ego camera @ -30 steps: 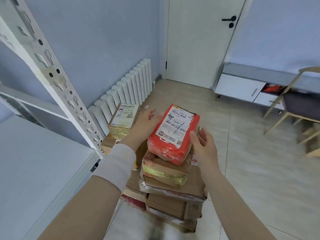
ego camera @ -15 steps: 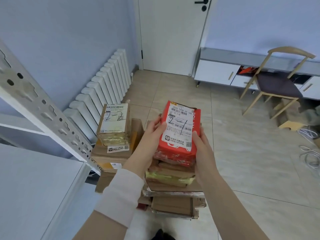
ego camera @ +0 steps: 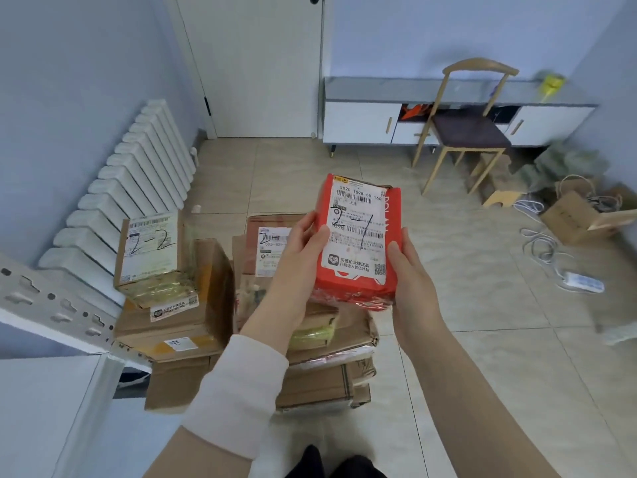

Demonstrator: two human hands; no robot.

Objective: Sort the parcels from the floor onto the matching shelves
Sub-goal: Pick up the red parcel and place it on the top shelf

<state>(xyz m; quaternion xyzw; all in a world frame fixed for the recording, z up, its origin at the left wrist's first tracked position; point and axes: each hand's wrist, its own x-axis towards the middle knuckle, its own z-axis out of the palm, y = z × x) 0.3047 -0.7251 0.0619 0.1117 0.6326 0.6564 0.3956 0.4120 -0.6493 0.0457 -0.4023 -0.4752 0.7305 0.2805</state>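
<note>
I hold a red parcel with a white label hand-marked "2-1", lifted above a stack of brown parcels on the floor. My left hand grips its left edge and my right hand grips its right edge. To the left, a small brown box marked "2-2" lies on top of another stack of cardboard boxes. Behind my left hand a flat parcel shows a label partly hidden. The white metal shelf is at the lower left, with its perforated post.
A white radiator runs along the left wall. A white door and a low white cabinet stand at the back, with a wooden chair in front. Cables, a power strip and an open cardboard box lie at right.
Both hands closed on the red parcel and lifted it off the stack. The view swung right and tilted down, showing more of the floor and chair.
</note>
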